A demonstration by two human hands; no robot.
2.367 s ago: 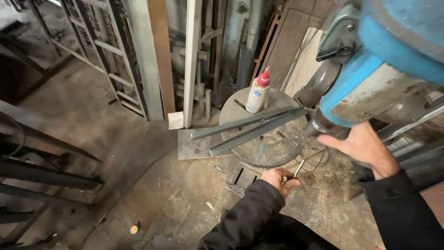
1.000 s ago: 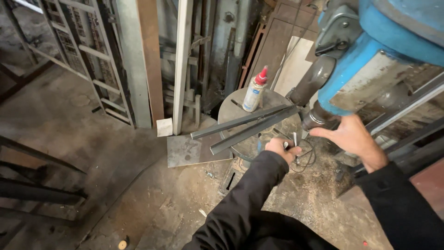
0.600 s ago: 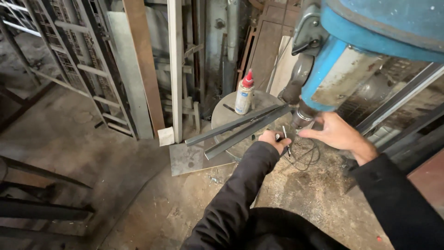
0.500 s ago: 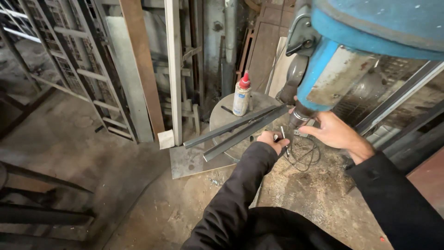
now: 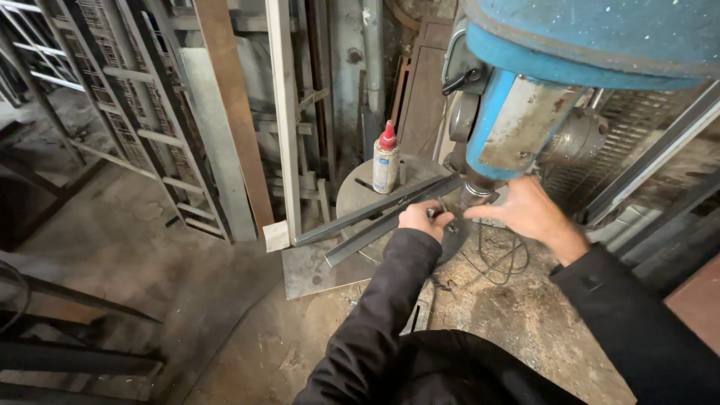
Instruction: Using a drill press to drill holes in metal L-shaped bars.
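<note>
A blue pillar drill [image 5: 540, 97] hangs over a round metal table [image 5: 356, 196]. Two long dark steel bars [image 5: 375, 219] lie across that table, pointing down-left. My left hand [image 5: 424, 219] is closed around a small dark metal tool [image 5: 436, 214], held just left of the drill chuck [image 5: 477, 193]. My right hand [image 5: 525, 214] reaches in from the right, its thumb and fingers gripping the lower end of the chuck. Both arms wear dark sleeves. The tip of the tool is hidden between my hands.
A plastic bottle with a red cap [image 5: 385, 161] stands at the back of the round table. A flat steel plate [image 5: 315, 271] lies on the dusty floor below. Metal ladder-like frames [image 5: 142, 135] and boards [image 5: 232, 112] lean against the wall. A cable [image 5: 502, 262] loops on the floor.
My left hand has risen from low beside the table up to the chuck, carrying the small tool. My right hand has stayed at the chuck. The view has moved closer.
</note>
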